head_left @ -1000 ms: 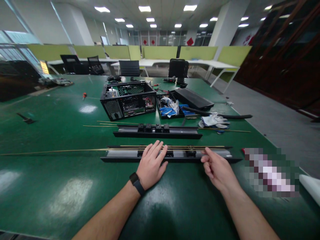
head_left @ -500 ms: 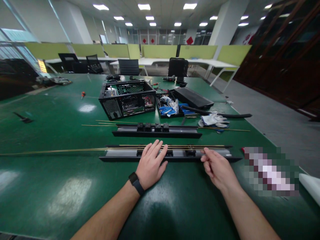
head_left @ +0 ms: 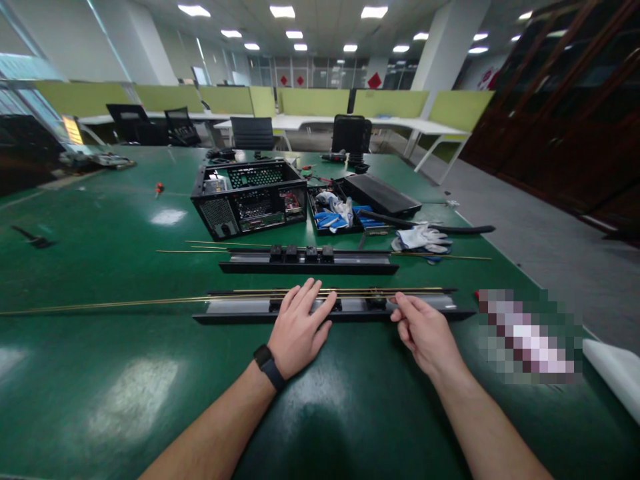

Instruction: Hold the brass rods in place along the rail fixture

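Note:
A long black rail (head_left: 235, 311) with dark blocks on it lies across the green table (head_left: 125, 373) in front of me. Thin brass rods (head_left: 125, 303) run along its far side and stretch far to the left. My left hand (head_left: 300, 327), a dark watch on its wrist, lies flat on the rail with fingers spread over one block. My right hand (head_left: 423, 332) is at the rail's right part, fingers curled and pinched at its near edge; what they hold is too small to make out.
A second black rail (head_left: 350, 264) with several blocks lies farther back. Behind it stand an open computer case (head_left: 247, 199), a tray with blue-white gloves (head_left: 336, 213), a black panel (head_left: 383, 195), a black hose (head_left: 450, 229) and white gloves (head_left: 419, 239). Office desks and chairs beyond.
My right hand has slid slightly left along the rail. My left hand stays flat on it. The view has shifted a little.

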### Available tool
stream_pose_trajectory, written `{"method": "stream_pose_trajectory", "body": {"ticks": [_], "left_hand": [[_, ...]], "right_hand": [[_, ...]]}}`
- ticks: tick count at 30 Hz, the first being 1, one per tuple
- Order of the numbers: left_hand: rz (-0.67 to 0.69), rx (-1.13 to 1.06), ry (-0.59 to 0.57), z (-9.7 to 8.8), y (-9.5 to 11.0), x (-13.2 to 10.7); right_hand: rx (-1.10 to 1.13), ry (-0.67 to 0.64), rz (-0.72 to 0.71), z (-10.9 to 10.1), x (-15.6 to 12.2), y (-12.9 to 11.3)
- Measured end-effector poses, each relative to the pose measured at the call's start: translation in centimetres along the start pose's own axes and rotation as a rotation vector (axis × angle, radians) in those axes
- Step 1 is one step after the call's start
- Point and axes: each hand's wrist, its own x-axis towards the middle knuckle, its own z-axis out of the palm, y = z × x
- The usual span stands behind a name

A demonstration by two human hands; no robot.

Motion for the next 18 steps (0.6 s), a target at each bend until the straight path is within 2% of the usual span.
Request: {"method": "stream_pose_trajectory", "body": {"ticks": [6,18], "left_hand": [[0.001,-0.002,0.003,0.05,0.00,-0.03],[0.007,-0.008,0.009,0.13,-0.12,-0.02]], "right_hand": [[-0.068,-0.012,-0.022,0.23,-0.17,0.39],[0.140,-0.009,0.031,-0.09,0.23,-0.11]]}}
